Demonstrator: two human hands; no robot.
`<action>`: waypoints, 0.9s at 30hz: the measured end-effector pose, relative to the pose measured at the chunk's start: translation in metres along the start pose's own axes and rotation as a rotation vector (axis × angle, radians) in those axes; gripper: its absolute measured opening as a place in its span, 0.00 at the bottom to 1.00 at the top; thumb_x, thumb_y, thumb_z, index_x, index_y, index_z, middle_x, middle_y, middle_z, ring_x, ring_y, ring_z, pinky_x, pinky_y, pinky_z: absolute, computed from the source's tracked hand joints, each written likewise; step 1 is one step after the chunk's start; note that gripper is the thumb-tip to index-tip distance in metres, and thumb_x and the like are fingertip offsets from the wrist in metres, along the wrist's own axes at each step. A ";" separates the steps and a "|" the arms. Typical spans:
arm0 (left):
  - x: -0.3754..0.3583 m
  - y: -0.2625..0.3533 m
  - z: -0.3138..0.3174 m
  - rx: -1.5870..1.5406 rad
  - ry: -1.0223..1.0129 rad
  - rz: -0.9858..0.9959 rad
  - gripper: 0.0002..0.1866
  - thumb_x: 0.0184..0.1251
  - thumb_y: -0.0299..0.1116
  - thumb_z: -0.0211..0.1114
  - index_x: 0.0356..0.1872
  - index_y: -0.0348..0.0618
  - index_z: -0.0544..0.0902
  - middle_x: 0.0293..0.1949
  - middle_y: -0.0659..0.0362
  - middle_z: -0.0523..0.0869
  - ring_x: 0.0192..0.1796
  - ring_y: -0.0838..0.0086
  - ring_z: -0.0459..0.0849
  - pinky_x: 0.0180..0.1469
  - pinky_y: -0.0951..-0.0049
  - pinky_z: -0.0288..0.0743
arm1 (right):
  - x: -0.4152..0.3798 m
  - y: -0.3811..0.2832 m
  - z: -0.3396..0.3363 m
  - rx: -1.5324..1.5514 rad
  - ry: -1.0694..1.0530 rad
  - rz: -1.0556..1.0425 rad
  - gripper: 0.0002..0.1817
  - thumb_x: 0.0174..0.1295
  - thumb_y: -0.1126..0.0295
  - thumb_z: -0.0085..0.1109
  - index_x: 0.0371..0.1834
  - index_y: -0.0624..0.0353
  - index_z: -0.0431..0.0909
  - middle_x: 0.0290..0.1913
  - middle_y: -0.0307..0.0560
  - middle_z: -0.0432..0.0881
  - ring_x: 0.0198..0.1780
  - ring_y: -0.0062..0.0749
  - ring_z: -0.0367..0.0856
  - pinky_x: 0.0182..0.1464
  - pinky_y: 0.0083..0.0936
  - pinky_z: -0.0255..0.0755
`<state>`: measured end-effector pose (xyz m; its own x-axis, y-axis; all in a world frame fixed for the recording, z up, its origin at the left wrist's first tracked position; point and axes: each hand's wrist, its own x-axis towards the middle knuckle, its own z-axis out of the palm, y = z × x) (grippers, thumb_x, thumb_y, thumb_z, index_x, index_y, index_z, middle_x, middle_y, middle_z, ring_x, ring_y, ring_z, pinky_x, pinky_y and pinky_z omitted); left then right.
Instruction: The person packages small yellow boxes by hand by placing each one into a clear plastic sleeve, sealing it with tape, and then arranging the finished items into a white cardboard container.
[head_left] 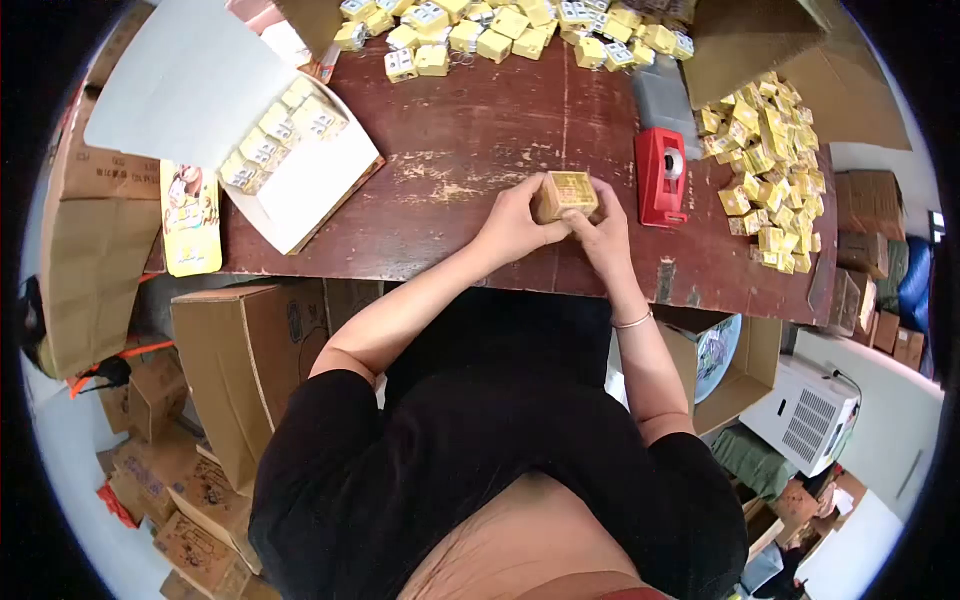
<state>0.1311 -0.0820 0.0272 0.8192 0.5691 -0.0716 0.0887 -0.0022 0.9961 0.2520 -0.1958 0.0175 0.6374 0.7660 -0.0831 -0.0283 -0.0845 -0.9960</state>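
Observation:
A small yellow printed box [570,183] is held between both my hands, just above the front part of the table. My left hand [515,222] grips it from the left side, thumb at its near face. From the right, my right hand [606,240] closes on it, with the thumb on the near side and the fingers along the right edge. A red tape dispenser [660,178] stands on the table to the right of my right hand.
The dark red table [440,130] has worn patches. An open white carton [330,190] with small boxes stands left, beside a yellow pouch [192,225]. Yellow cube-shaped items [495,45] lie at the back; yellow boxes [770,150] are piled right. Cardboard boxes [235,370] stand below.

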 end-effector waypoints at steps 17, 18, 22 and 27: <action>-0.074 0.005 -0.253 0.363 0.890 -0.076 0.39 0.54 0.28 0.74 0.68 0.38 0.65 0.50 0.48 0.83 0.51 0.66 0.84 0.50 0.70 0.81 | 0.068 -0.067 0.050 -0.642 -0.279 -0.531 0.20 0.55 0.67 0.73 0.52 0.52 0.83 0.49 0.43 0.84 0.43 0.26 0.82 0.37 0.18 0.77; -0.065 -0.010 -0.261 0.362 0.887 -0.075 0.39 0.54 0.28 0.74 0.68 0.38 0.65 0.50 0.48 0.83 0.51 0.66 0.84 0.50 0.70 0.81 | 0.088 -0.070 0.032 -0.657 -0.106 -0.495 0.13 0.56 0.69 0.72 0.44 0.56 0.85 0.46 0.45 0.85 0.44 0.29 0.83 0.40 0.20 0.78; -0.031 -0.048 -0.266 0.531 1.047 0.033 0.35 0.49 0.20 0.72 0.63 0.35 0.72 0.48 0.50 0.83 0.53 0.65 0.82 0.56 0.69 0.76 | 0.174 -0.054 -0.058 -1.449 0.308 -0.308 0.23 0.60 0.52 0.65 0.44 0.63 0.85 0.52 0.58 0.83 0.56 0.50 0.80 0.57 0.42 0.75; -0.020 -0.051 -0.252 0.466 1.161 0.045 0.39 0.51 0.22 0.72 0.66 0.36 0.64 0.45 0.50 0.81 0.50 0.62 0.81 0.55 0.66 0.74 | 0.217 -0.026 -0.097 -1.755 0.245 -0.023 0.23 0.56 0.48 0.66 0.37 0.59 0.85 0.39 0.56 0.87 0.41 0.50 0.88 0.44 0.44 0.81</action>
<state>-0.0326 0.1136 -0.0085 -0.1351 0.9486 0.2860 0.4596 -0.1957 0.8663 0.4655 -0.0892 0.0286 0.7201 0.6868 0.0985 0.6573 -0.7208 0.2202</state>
